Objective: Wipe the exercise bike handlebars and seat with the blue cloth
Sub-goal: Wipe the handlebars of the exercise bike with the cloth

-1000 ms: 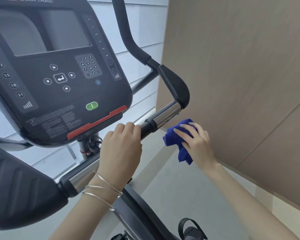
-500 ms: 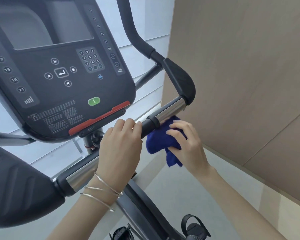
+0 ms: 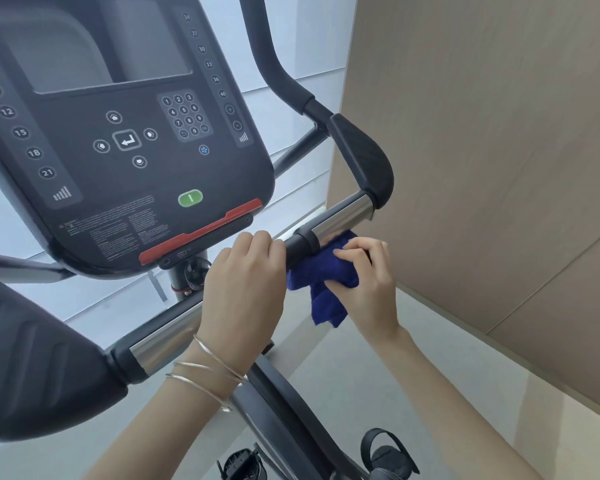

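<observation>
Head view: the left hand [image 3: 243, 289] is curled around the handlebar [image 3: 340, 216], just below the console [image 3: 118, 133]. The right hand [image 3: 368, 282], farther right along the handlebar, grips the bunched blue cloth [image 3: 323, 275] and holds it against the handlebar's underside. One cloth corner hangs below.

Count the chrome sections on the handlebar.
2. One chrome section lies above the blue cloth held by the right hand; the other is lower left, past the left hand. The hands may hide more.

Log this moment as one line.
stage: handlebar wipe | left hand: grips handlebar | right hand: holds blue cloth against handlebar's chrome section
</observation>
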